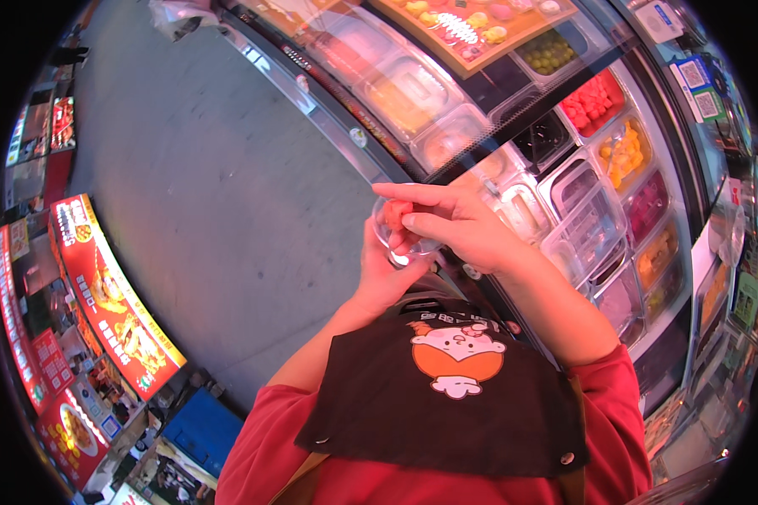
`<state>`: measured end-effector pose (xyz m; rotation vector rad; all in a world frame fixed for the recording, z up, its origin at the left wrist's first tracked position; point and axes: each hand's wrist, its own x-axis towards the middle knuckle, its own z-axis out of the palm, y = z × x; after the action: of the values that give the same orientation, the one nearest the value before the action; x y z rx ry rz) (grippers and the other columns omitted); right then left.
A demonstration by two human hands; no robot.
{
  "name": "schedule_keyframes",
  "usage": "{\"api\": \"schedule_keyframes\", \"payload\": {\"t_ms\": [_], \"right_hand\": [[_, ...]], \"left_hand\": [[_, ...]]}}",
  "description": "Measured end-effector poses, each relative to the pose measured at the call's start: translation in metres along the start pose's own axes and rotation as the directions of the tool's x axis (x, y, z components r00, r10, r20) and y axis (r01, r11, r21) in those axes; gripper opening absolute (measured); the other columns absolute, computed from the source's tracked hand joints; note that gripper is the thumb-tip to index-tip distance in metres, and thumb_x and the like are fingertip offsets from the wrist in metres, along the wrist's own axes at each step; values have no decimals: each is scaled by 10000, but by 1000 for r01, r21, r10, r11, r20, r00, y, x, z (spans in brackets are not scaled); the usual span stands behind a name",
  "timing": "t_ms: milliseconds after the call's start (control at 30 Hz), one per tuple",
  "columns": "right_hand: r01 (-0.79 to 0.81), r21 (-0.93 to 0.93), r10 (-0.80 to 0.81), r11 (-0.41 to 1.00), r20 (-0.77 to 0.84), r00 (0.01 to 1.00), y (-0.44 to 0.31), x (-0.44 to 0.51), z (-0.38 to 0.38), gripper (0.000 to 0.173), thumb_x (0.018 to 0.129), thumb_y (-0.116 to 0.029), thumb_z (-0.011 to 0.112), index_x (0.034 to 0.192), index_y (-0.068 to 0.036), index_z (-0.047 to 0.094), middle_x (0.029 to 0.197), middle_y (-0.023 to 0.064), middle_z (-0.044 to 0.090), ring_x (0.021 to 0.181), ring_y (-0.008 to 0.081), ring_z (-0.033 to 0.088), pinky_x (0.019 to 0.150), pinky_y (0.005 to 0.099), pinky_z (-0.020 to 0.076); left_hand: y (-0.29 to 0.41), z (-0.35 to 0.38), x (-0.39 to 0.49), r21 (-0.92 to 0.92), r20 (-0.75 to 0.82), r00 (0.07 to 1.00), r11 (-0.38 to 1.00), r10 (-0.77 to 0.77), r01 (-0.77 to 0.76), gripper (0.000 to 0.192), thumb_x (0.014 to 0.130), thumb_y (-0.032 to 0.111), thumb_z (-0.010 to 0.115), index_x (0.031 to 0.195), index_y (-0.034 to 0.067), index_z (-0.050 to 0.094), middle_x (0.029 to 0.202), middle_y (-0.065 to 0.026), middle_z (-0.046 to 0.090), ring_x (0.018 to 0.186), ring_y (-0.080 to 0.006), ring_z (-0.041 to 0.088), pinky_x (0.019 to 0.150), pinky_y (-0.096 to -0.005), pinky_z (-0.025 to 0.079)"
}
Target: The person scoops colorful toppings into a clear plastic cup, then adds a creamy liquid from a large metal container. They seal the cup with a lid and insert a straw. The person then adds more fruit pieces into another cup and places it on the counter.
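Note:
A clear plastic cup is held by my left hand, its fingers around the side and base. Over the cup's mouth is my right hand, with thumb and forefinger at a red food piece that looks like cut fruit. Whether the right fingers grip the piece or only touch it cannot be told. To the right, the counter holds metal tubs of red cubes, yellow-orange pieces and dark red pieces. Nearer stand clear plastic containers.
A glass guard edge crosses over the tubs, just beyond my right hand. A wooden tray of small colourful items is at the top. The counter's metal front edge runs diagonally beside grey floor. Lit food stalls stand at left.

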<state>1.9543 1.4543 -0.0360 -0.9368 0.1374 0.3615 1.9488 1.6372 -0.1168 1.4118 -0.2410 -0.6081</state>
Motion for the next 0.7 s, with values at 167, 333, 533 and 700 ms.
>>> {"api": "schedule_keyframes", "payload": {"t_ms": [167, 333, 533, 700], "right_hand": [[155, -712, -288, 685, -69, 955, -21, -25, -20, 346, 909, -10, 678, 1254, -43, 670, 922, 23, 682, 839, 154, 669, 777, 308, 542], [227, -925, -519, 303, 40, 854, -42, -55, -38, 229, 855, -23, 741, 1075, -46, 682, 958, 121, 717, 880, 314, 710, 768, 390, 550], [-8, -834, -672, 552, -451, 588, -65, -98, -101, 91, 952, -81, 709, 1018, -38, 755, 698, 30, 651, 636, 109, 627, 583, 298, 488], [-262, -760, -615, 595, -641, 460, -66, -101, -222, 204, 992, -211, 687, 991, -16, 750, 561, -31, 514, 535, 28, 441, 481, 281, 348]], "left_hand": [[5, 13, 25, 159, 5, 992, 979, 129, -129, 911, 744, 53, 868, 1492, 46, 348, 1432, -117, 497, 1335, -235, 505, 1118, -418, 420], [19, 52, 54, 67, 273, 950, 982, 151, -176, 869, 737, 95, 920, 1436, 22, 409, 1389, -142, 556, 1255, -220, 582, 1073, -389, 469], [9, 115, 88, 98, 392, 920, 993, 19, -62, 846, 731, 111, 922, 1417, -12, 442, 1391, -153, 546, 1308, -235, 537, 1102, -398, 437], [-7, 161, 131, 101, 477, 878, 990, 40, -100, 859, 715, 121, 926, 1428, 11, 459, 1374, -136, 557, 1276, -234, 555, 1097, -402, 442]]}}
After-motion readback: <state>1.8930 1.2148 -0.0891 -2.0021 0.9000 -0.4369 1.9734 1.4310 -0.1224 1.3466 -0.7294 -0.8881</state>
